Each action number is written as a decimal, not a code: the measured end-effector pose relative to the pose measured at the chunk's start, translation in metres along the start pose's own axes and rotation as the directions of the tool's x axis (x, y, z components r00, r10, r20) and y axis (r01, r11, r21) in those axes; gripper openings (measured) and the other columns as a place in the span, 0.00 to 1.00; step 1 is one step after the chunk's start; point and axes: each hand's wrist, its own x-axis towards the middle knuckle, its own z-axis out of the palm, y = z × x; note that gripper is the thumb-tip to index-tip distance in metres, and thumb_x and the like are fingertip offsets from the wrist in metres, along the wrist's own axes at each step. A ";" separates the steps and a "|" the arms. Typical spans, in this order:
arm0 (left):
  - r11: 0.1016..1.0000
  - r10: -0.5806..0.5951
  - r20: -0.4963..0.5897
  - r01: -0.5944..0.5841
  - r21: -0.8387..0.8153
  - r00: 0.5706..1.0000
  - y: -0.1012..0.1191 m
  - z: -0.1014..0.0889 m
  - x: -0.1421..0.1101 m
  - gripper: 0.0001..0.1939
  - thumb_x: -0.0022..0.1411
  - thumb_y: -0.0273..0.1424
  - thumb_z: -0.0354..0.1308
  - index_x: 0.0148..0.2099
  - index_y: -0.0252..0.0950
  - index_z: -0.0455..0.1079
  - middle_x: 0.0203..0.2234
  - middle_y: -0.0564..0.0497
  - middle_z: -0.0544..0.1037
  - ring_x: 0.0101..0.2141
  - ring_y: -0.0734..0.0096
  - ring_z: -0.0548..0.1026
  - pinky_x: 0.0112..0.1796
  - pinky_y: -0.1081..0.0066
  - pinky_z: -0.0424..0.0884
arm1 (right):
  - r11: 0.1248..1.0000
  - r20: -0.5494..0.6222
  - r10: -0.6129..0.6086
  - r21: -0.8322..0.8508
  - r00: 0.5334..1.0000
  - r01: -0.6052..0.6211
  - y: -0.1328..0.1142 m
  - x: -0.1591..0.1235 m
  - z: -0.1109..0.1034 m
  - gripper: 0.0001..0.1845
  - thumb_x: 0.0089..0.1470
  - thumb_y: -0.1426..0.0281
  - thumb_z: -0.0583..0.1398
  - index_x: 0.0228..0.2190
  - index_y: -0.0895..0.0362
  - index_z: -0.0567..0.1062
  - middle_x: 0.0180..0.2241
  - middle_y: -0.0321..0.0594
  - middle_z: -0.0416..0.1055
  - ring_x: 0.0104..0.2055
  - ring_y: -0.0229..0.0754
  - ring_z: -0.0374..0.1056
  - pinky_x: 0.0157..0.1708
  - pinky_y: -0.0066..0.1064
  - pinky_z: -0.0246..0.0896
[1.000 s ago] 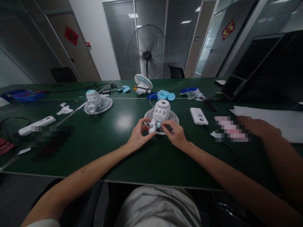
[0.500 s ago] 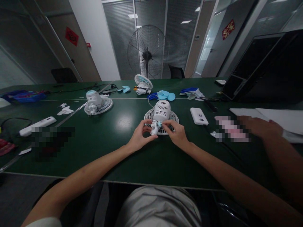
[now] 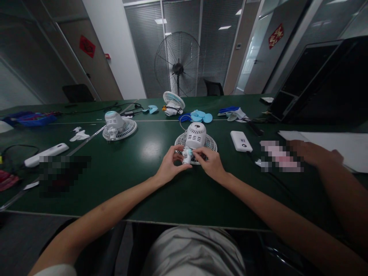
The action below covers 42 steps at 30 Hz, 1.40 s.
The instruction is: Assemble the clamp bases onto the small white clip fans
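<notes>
A small white fan (image 3: 196,137) lies face down on its round grille on the green table (image 3: 120,172), motor housing up. My left hand (image 3: 169,165) and my right hand (image 3: 211,163) meet at its near side. Both pinch the fan's small white bracket with a pale blue knob (image 3: 187,154) between thumb and fingers. The fingers of each hand are curled closed around that part.
Another white fan (image 3: 117,124) lies at the left, a third (image 3: 173,102) farther back. Blue fan blades (image 3: 199,116) and a white power bank (image 3: 241,141) lie near. Another person's arm (image 3: 336,180) rests at the right by white paper (image 3: 339,147). A large floor fan (image 3: 177,63) stands behind.
My fingers have shifted slightly on the bracket, and the small part has turned a little between them. The other person's paper at the right has moved.
</notes>
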 end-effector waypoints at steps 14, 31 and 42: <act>0.966 -0.165 -0.014 0.158 -0.202 0.986 -0.008 -0.010 0.012 0.17 0.70 0.40 0.60 0.55 0.34 0.69 0.39 0.48 0.78 0.34 0.70 0.78 0.38 0.69 0.78 | 0.999 0.055 0.022 -0.048 0.998 -0.019 0.004 -0.005 0.002 0.07 0.68 0.63 0.60 0.43 0.53 0.76 0.34 0.37 0.78 0.36 0.43 0.75 0.38 0.36 0.67; 0.927 0.003 0.141 -0.056 0.370 0.990 0.001 -0.018 0.011 0.09 0.73 0.32 0.57 0.51 0.37 0.75 0.39 0.49 0.82 0.38 0.66 0.80 0.43 0.68 0.75 | 0.994 0.103 -0.033 -0.099 0.994 0.043 0.000 -0.002 -0.002 0.10 0.70 0.62 0.57 0.40 0.54 0.75 0.36 0.39 0.78 0.36 0.44 0.74 0.38 0.37 0.67; 0.889 0.018 0.137 -0.078 0.450 0.990 -0.006 -0.018 0.014 0.08 0.74 0.33 0.56 0.48 0.37 0.74 0.38 0.50 0.81 0.36 0.67 0.78 0.39 0.70 0.72 | 0.986 0.094 -0.056 -0.153 0.994 0.070 0.001 -0.004 -0.002 0.07 0.67 0.64 0.59 0.41 0.55 0.73 0.34 0.40 0.76 0.36 0.45 0.72 0.38 0.38 0.65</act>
